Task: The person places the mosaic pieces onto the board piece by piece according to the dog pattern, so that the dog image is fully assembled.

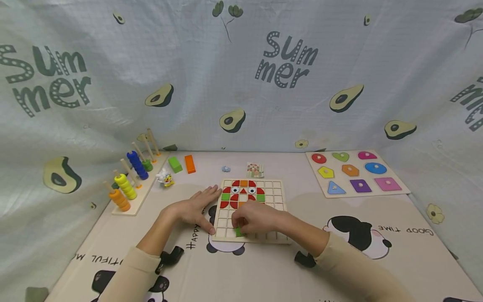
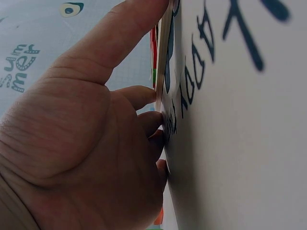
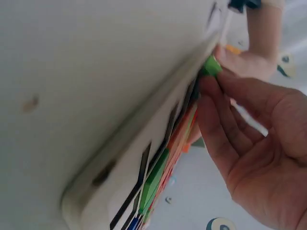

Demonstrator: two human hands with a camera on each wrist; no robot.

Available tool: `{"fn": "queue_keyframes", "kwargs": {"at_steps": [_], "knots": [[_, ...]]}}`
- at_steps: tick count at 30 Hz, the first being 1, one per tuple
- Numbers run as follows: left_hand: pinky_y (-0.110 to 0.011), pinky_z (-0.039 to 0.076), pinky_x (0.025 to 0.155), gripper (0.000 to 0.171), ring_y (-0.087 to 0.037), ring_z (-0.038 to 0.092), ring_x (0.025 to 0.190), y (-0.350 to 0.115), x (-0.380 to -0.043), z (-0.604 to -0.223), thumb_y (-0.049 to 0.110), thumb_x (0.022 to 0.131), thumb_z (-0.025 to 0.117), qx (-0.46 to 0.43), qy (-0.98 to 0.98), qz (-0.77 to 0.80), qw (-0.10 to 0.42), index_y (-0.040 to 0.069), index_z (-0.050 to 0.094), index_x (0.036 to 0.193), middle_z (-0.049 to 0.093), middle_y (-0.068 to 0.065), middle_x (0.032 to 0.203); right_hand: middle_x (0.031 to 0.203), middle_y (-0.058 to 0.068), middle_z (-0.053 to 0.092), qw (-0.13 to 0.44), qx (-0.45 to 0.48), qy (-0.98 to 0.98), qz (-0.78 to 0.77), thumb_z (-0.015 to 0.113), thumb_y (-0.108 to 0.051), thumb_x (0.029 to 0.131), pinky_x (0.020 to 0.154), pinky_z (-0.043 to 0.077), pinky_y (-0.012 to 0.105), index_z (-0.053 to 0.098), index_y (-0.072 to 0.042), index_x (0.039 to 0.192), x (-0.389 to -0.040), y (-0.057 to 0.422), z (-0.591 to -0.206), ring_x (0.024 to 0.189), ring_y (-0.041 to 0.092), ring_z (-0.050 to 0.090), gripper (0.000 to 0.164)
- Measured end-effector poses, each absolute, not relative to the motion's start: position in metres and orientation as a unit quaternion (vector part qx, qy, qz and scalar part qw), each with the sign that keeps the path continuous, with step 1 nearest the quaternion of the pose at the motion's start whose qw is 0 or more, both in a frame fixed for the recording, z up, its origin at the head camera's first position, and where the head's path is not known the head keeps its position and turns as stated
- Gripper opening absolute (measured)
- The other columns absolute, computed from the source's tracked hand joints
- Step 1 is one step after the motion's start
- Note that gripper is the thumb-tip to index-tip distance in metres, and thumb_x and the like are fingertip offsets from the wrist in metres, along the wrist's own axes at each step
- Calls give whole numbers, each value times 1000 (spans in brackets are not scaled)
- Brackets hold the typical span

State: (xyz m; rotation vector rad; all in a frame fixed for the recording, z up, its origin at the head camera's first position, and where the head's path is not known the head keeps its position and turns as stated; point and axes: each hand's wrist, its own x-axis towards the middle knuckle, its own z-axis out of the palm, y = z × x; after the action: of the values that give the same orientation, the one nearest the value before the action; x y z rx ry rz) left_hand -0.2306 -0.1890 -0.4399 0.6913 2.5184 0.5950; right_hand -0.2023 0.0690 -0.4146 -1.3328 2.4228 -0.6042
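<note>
A wooden grid board point(image 1: 279, 197) lies on the table with red, green, orange and eye-printed tiles set in its upper rows. My left hand point(image 1: 196, 209) rests along the board's left edge, fingers spread and the thumb near the lower left corner. In the left wrist view, that hand's thumb and fingertips touch the board's side. Low on the board, my right hand point(image 1: 258, 217) pinches a green tile point(image 3: 211, 66) between thumb and fingers over a bottom-row cell. The hand covers the middle squares in the head view.
Behind the board lie a small pattern card point(image 1: 255, 170) and a bluish bit point(image 1: 225, 169). At left stand a ring stacker point(image 1: 137, 197), a small figurine point(image 1: 165, 178), a green block point(image 1: 175, 165) and an orange block point(image 1: 190, 164). A shape puzzle point(image 1: 354, 180) lies at right.
</note>
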Motion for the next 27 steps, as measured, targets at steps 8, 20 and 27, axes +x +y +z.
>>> {"fn": "queue_keyframes", "kwargs": {"at_steps": [8,20,27], "knots": [[-50,3,118,124,-24,-3,148,-189,-231,-440,61,59,82,248,917,210,230,24,14,155,2,2,162,67,-16,59,142,-439,867,-190,76,-15,81,61,46,16,71,-20,79,-198,64,-416,65,2,51,8],[-53,4,118,125,-24,-3,148,-188,-230,-441,61,57,83,235,919,215,231,25,15,155,2,3,162,79,-14,61,154,-443,865,-175,76,-24,82,64,44,19,74,-23,104,-192,86,-413,74,5,51,22],[-53,4,118,126,-27,-2,148,-188,-232,-444,62,56,83,237,920,214,226,26,16,155,2,3,162,106,-5,65,216,-420,837,-274,77,-26,82,77,52,27,68,-24,117,-204,161,-402,92,19,58,36]]}}
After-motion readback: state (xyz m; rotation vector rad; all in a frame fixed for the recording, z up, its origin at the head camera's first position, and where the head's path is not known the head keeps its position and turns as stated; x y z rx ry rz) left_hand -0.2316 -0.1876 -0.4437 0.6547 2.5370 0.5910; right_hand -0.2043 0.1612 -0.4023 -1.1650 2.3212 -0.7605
